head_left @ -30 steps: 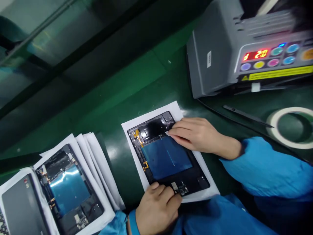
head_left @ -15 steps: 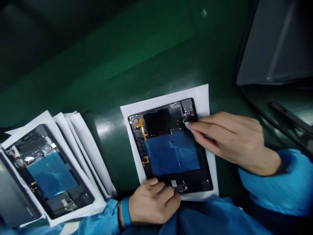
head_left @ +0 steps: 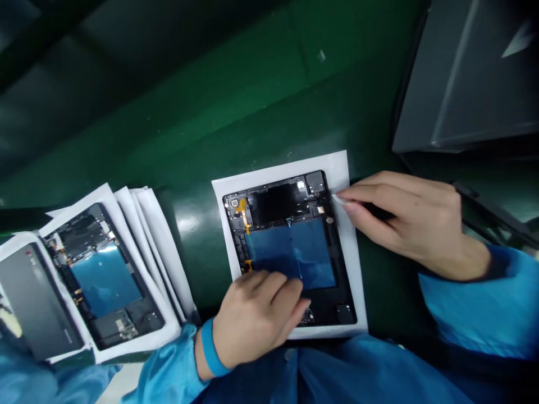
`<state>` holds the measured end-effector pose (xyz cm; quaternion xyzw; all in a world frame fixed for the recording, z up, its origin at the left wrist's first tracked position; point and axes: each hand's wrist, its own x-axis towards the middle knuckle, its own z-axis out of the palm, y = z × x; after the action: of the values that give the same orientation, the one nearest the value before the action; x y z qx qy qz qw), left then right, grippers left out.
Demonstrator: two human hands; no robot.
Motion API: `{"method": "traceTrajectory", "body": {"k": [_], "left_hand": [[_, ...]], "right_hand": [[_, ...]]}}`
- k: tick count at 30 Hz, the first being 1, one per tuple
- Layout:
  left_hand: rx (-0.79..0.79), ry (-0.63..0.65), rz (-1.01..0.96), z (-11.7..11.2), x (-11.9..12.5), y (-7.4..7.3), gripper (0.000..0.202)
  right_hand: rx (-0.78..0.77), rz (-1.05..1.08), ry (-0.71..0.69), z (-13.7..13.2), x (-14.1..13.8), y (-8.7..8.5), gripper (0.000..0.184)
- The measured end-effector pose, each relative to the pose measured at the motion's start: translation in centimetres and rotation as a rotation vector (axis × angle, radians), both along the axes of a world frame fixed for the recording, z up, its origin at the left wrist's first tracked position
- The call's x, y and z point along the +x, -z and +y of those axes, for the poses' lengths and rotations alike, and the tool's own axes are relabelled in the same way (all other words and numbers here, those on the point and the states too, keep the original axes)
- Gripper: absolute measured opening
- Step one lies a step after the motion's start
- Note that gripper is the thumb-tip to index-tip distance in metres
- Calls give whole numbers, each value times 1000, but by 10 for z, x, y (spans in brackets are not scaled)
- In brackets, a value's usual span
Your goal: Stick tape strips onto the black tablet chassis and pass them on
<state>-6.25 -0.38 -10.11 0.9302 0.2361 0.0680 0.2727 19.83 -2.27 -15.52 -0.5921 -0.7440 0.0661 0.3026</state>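
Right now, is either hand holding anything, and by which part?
The right hand seems to pinch a small white strip at its fingertips, beside the open tablet. The left hand rests on the tablet, holding nothing.

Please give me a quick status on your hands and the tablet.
Left hand over the tablet, covering its lower end; right hand at its upper corner, fingertips on a white sliver. Tablet open, on a white sheet. Second tablet alongside.

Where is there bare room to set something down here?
Green bench mat shows widest above the white sheet holding the opened tablet, left of the dark machine housing. It is crowded lower left, by the paper stack, and around the right hand.
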Motion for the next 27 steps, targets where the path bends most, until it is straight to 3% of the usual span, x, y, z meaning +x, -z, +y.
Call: {"method": "traceTrajectory", "body": {"k": [3, 9, 18, 27], "left_hand": [[200, -108, 130, 16, 25, -2, 21], [477, -257, 241, 29, 64, 18, 24], [584, -278, 218, 27, 80, 27, 21], [504, -176, 211, 25, 80, 29, 16]], "right_hand": [[-57, 4, -64, -7, 3, 0, 12], [0, -38, -79, -15, 7, -1, 13], [69, -52, -53, -17, 9, -3, 15], [67, -116, -71, -14, 5, -3, 17]]}}
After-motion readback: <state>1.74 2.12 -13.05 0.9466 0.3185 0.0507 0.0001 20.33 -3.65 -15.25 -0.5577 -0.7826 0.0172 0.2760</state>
